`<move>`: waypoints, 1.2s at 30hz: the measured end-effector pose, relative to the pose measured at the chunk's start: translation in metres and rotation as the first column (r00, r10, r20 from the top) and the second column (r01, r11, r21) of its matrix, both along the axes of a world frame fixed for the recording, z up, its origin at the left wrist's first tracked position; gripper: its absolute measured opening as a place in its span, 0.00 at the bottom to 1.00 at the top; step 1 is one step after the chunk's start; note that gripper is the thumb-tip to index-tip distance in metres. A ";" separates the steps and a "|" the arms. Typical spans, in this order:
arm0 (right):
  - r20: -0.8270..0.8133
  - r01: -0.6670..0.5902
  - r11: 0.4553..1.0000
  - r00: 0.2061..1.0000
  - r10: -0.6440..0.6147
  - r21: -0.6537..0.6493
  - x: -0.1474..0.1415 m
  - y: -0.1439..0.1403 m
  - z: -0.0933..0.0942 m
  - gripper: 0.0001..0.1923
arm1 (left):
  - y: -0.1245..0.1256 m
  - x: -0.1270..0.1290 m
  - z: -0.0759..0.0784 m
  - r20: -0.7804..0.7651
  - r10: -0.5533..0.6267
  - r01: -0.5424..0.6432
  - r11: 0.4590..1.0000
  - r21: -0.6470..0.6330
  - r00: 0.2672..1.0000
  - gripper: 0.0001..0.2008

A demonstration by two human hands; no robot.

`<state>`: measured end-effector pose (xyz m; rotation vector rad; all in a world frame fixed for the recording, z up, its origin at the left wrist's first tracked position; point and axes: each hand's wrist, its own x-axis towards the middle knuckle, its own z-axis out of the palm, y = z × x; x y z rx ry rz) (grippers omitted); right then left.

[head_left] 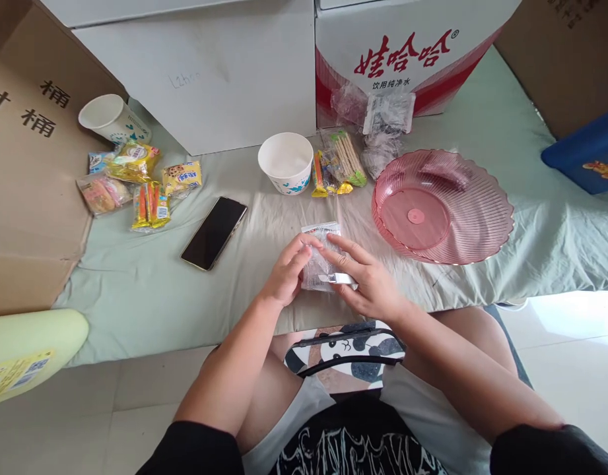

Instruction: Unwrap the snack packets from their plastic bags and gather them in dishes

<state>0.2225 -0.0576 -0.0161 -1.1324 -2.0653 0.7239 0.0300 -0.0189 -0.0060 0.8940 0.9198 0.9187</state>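
Note:
Both my hands hold a small clear snack packet [321,239] low over the pale green cloth [135,290]. My left hand [287,269] grips its left side with the fingertips on top. My right hand [364,278] grips its right and lower edge, where a silvery strip shows. Just right of the packet lies a pink ribbed plastic plate [442,206], with nothing on it. A white paper bowl [286,161] stands behind the packet.
A black phone [214,232] lies left of my hands. Several snack packets [135,181] and a paper cup [110,119] sit at far left, more packets [339,165] beside the bowl. Cardboard boxes [407,59] line the back. A blue box [588,155] is at right.

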 end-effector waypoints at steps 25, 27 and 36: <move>-0.270 0.045 0.705 0.905 -0.329 -0.708 -0.021 -0.004 0.017 0.19 | 0.004 0.000 -0.004 -0.157 0.153 -0.135 0.984 0.120 0.976 0.49; -0.204 0.069 0.726 0.938 -0.281 -0.684 -0.021 -0.004 0.018 0.17 | 0.008 -0.006 -0.002 -0.145 0.251 -0.224 0.958 0.177 0.957 0.52; 0.088 0.311 0.931 0.950 -0.299 -0.193 -0.005 0.000 0.010 0.12 | 0.026 -0.033 0.007 -0.151 0.510 -0.433 0.826 0.362 0.847 0.43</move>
